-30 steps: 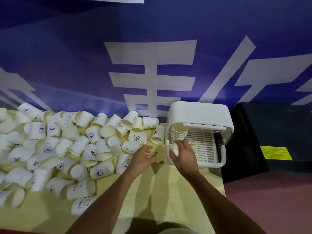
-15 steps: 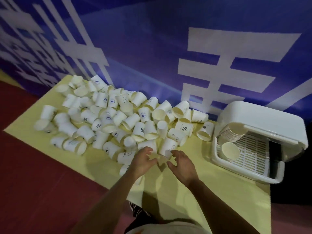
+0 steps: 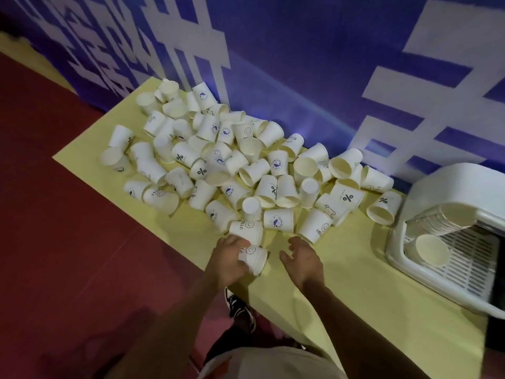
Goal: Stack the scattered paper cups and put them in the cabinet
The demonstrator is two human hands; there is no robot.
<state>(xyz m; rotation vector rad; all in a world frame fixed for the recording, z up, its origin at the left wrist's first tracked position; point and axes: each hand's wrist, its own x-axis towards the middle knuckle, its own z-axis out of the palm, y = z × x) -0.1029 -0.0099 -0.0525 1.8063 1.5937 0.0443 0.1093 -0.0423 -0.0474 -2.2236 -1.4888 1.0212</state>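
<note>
Currently: L hand (image 3: 228, 259) grips smiley-print cup (image 3: 254, 259), tipped sideways, at table (image 3: 355, 285) edge. R hand (image 3: 302, 259) just beside, fingers relaxed, empty. Stacked cups (image 3: 437, 217) lie inside cabinet (image 3: 442, 184).

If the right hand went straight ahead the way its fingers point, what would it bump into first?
Most likely the cup marked HELLO, which sits just beyond the fingertips of the right hand. Nothing shows between them. Seen from above, though, I can't tell if the hand is high enough to pass over it.
</note>
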